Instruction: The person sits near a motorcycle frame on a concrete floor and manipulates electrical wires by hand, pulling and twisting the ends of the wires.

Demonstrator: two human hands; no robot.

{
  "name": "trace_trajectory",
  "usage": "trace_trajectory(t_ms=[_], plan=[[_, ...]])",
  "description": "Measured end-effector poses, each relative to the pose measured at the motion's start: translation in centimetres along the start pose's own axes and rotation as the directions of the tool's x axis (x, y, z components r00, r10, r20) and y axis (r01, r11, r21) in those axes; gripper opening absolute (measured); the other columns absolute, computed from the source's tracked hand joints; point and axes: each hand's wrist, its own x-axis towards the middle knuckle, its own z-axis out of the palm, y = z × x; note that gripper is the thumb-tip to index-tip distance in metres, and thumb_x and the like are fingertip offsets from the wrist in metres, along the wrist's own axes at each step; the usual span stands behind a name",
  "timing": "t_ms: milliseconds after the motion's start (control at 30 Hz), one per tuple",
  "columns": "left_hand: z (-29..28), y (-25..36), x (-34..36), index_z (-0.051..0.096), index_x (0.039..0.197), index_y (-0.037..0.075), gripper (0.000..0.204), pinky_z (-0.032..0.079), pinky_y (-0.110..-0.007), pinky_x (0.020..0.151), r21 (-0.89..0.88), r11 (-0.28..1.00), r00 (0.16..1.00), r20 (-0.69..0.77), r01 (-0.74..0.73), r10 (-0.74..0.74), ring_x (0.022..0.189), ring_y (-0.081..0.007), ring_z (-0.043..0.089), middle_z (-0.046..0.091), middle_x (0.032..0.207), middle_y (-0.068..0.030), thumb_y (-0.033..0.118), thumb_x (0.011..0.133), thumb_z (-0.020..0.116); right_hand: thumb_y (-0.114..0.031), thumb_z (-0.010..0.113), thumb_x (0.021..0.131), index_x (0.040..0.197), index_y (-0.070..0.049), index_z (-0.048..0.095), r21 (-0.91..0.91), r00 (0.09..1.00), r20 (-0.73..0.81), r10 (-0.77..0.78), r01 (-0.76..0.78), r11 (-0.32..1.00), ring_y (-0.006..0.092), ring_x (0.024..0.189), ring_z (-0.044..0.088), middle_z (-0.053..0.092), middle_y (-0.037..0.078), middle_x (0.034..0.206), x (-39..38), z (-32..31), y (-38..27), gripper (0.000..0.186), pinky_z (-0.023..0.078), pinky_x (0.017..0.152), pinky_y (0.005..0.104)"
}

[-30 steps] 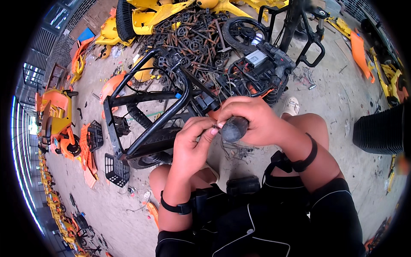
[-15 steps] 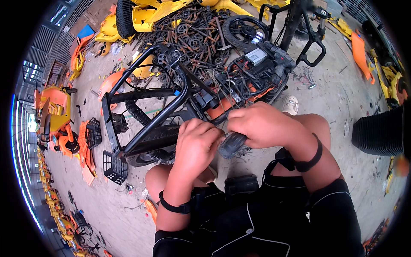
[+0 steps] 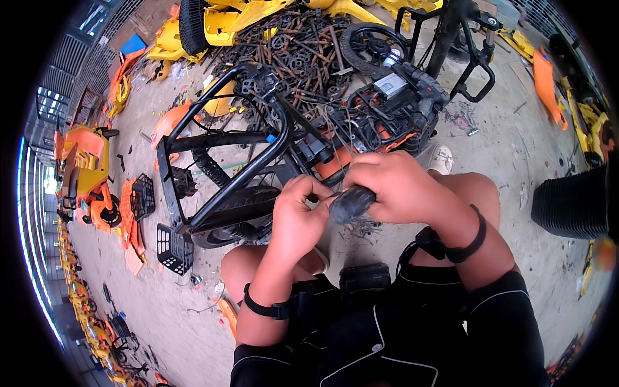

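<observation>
My right hand (image 3: 387, 187) is closed around a dark grey object with a rounded end (image 3: 352, 204), perhaps a tool's handle; its kind is not plain. Close against it, my left hand (image 3: 300, 209) has thumb and fingers drawn together in a pinch, and what lies between them is too small to make out. Just beyond both hands lies a stripped vehicle frame of black tubes (image 3: 225, 155). Its orange section (image 3: 332, 166) carries tangled cables and a silver box (image 3: 391, 86). A black tyre (image 3: 248, 205) shows under the frame, partly hidden by my left hand.
A heap of rusty cranks and chainrings (image 3: 296, 58) lies behind the frame. Black crates (image 3: 174, 250) and orange panels (image 3: 133, 226) are on the left. Stacked black baskets (image 3: 570, 200) stand at the right. A black box (image 3: 364, 277) sits between my feet.
My left hand has shifted slightly right, and its fingers have changed from bunched to a more open-curved pinch. The dark object has turned a little in my right hand. The view has shifted slightly.
</observation>
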Motion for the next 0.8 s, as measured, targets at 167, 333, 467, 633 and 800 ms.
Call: trace_trajectory(t_ms=[167,333,467,633,800], plan=[[-0.4,-0.3,0.2,0.06,0.081,0.001,0.02,0.047,-0.037,0.075,0.02,0.983,0.983,0.015,-0.181,0.18,0.079,-0.0279,0.057,0.062,0.083,-0.0097,-0.004,0.071,0.077,-0.008,0.076,0.066,0.088,-0.004,0.065,0.224,0.997,0.03,0.071,-0.076,0.972,0.0347,0.079,0.064,0.064,0.01,0.081,0.0,0.1,0.7,0.024,0.05,0.065,0.042],[-0.5,0.0,0.1,0.06,0.09,0.002,0.021,0.049,-0.035,0.079,-0.026,0.988,0.983,0.091,-0.155,0.157,0.084,-0.0264,0.061,0.064,0.089,-0.0093,0.001,0.079,0.078,-0.004,0.076,0.069,0.088,-0.003,0.066,0.3,0.998,0.015,0.06,-0.061,0.952,0.0339,0.074,0.063,0.064,0.012,0.079,0.2,0.0,0.9,0.021,0.049,0.064,0.0387],[-0.9,-0.6,-0.4,0.062,0.103,0.0,0.017,0.051,-0.033,0.084,-0.314,0.938,0.933,0.358,0.146,-0.026,0.092,-0.0197,0.064,0.068,0.098,-0.0082,0.01,0.092,0.071,-0.002,0.074,0.07,0.088,-0.002,0.066,0.294,0.999,0.025,0.031,-0.037,0.955,0.0337,0.072,0.063,0.064,0.012,0.079,0.4,-0.3,0.9,0.019,0.048,0.062,0.0379],[-1.7,-0.3,-0.2,0.068,0.108,-0.001,0.018,0.051,-0.032,0.087,-0.29,0.949,0.888,0.458,0.119,0.029,0.094,-0.0172,0.066,0.072,0.093,-0.0092,0.013,0.096,0.066,-0.002,0.074,0.069,0.089,-0.003,0.066,0.275,0.996,0.089,-0.014,-0.011,0.961,0.0341,0.075,0.065,0.065,0.012,0.081,0.4,-0.7,1.1,0.021,0.05,0.066,0.0388],[-1.5,0.3,0.0,0.073,0.094,0.003,0.008,0.051,-0.036,0.083,-0.044,0.999,0.96,0.278,-0.025,0.036,0.087,-0.0244,0.066,0.071,0.086,-0.0101,0.006,0.088,0.071,-0.002,0.073,0.069,0.089,-0.003,0.066,0.246,0.993,0.12,-0.01,-0.02,0.969,0.0344,0.077,0.065,0.065,0.012,0.082,0.3,-0.6,1.2,0.021,0.051,0.068,0.0392]])
